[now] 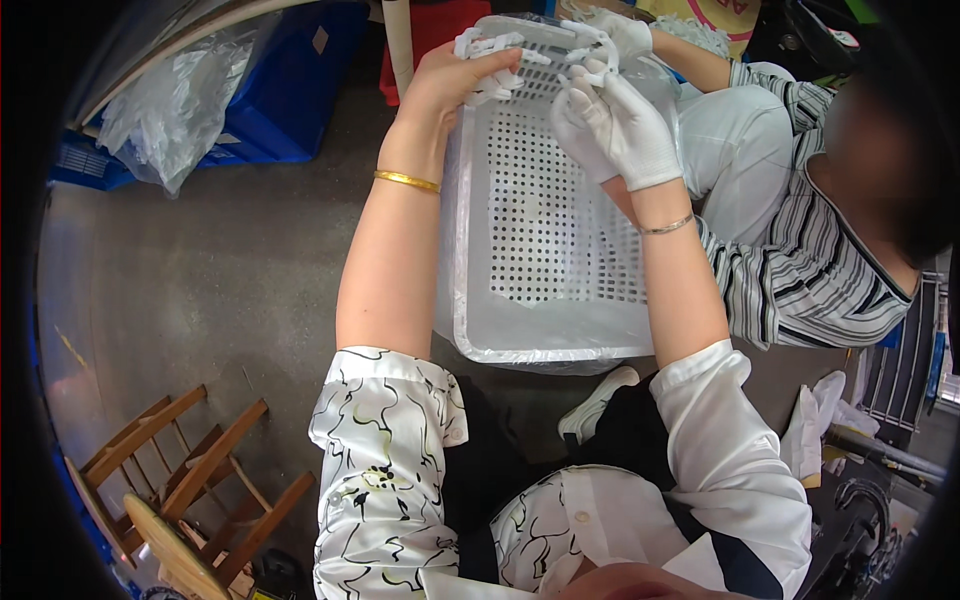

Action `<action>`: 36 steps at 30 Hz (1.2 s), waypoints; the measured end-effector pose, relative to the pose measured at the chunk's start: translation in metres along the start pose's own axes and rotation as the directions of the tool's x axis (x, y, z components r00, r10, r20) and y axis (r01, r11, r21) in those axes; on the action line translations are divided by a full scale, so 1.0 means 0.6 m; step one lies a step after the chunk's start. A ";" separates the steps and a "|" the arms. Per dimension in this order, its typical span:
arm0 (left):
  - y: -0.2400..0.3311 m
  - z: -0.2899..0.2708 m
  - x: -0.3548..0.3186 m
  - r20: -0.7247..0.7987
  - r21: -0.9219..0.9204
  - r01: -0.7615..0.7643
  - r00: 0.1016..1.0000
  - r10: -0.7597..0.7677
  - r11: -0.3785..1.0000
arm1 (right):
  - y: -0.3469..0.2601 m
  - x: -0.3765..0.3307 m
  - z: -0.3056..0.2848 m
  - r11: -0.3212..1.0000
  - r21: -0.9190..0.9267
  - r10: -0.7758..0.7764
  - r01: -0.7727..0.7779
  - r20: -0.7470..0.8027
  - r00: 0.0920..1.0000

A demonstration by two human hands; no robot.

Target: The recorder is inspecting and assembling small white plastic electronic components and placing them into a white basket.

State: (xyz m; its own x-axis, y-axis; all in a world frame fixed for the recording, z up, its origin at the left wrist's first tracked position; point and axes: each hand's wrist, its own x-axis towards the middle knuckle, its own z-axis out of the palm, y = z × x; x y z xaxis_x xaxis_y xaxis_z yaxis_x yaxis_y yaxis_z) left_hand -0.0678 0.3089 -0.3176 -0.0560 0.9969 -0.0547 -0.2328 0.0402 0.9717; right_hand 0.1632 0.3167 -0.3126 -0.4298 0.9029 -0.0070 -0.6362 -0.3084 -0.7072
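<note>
My left hand (447,82), bare with a gold bangle at the wrist, is closed around several small white plastic pieces (492,46) at the far left corner of a white perforated basket (462,250). My right hand (640,140), in a white glove, has its fingers closed at a white plastic piece (606,66) over the basket's far right part. Close beside it is a co-worker's gloved hand (578,130), partly covered by mine. The co-worker's other gloved hand (622,36) is at the basket's far edge, near more white pieces. Overlapping fingers hide the exact contacts.
Clear plastic film hangs around the basket. A co-worker in a striped top (790,290) sits close on the right. Far left stands a blue bin (290,100) with crumpled clear bags (175,105). Wooden chairs (190,470) stand at the near left.
</note>
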 end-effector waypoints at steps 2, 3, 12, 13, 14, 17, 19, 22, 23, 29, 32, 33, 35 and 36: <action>-0.004 -0.001 0.003 -0.017 0.018 0.027 1.000 -0.027 0.999 | -0.008 0.002 -0.017 0.998 0.051 0.028 -0.027 -0.019 0.999; -0.005 -0.001 0.004 -0.012 0.016 0.025 1.000 -0.025 1.000 | -0.013 0.001 -0.022 0.993 0.105 0.061 -0.057 -0.039 0.997; -0.010 -0.006 0.006 -0.010 0.016 0.045 0.999 -0.045 0.999 | -0.054 -0.029 -0.056 0.936 -0.319 -0.188 0.152 -0.085 0.979; -0.012 -0.006 0.008 -0.011 0.024 0.044 0.999 -0.044 0.999 | -0.062 -0.032 -0.059 0.936 -0.318 -0.189 0.153 -0.086 0.978; -0.013 -0.005 0.009 -0.010 0.031 0.043 0.999 -0.043 0.999 | -0.072 -0.034 -0.063 0.973 -0.192 -0.166 0.128 -0.197 0.966; -0.007 0.003 0.007 0.002 0.047 0.058 0.998 -0.058 0.997 | -0.060 -0.041 -0.045 0.956 -0.223 -0.250 0.189 -0.294 0.922; -0.004 0.015 0.007 0.026 0.046 0.050 0.998 -0.052 0.998 | -0.031 -0.046 -0.007 0.888 -0.383 -0.370 0.254 -0.268 0.889; 0.005 0.023 0.004 0.086 0.003 0.053 0.995 -0.053 0.999 | 0.023 -0.032 0.058 0.156 -0.966 -0.581 0.205 0.078 0.810; 0.007 0.034 0.008 0.142 -0.059 0.058 0.989 -0.050 0.997 | 0.030 -0.026 0.068 -0.156 -0.945 -0.609 0.286 0.320 0.726; -0.005 0.012 0.008 0.049 0.009 0.049 0.998 -0.050 0.999 | 0.108 0.004 0.064 -0.328 -0.926 -0.602 0.188 0.358 0.714; -0.008 0.011 0.006 0.035 0.071 0.061 0.997 -0.064 0.996 | 0.115 0.000 0.062 -0.315 -0.932 -0.576 0.180 0.338 0.745; -0.007 0.013 0.007 0.035 0.070 0.061 0.997 -0.064 0.996 | 0.114 0.000 0.061 -0.295 -0.937 -0.565 0.184 0.327 0.757; -0.005 0.017 0.008 0.002 0.100 0.089 0.996 -0.090 0.991 | 0.118 0.006 0.049 -0.299 -0.933 -0.575 0.200 0.343 0.743; -0.003 0.018 0.007 0.001 0.096 0.091 0.996 -0.091 0.991 | 0.118 0.007 0.047 -0.301 -0.929 -0.584 0.215 0.358 0.729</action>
State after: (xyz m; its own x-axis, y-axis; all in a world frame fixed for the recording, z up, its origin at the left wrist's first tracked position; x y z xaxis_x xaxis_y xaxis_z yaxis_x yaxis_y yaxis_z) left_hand -0.0570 0.3141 -0.3171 -0.0333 0.9892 -0.1431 -0.1424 0.1370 0.9803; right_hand 0.0981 0.2899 -0.3427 -0.1707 0.7309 0.6608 0.6942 0.5652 -0.4458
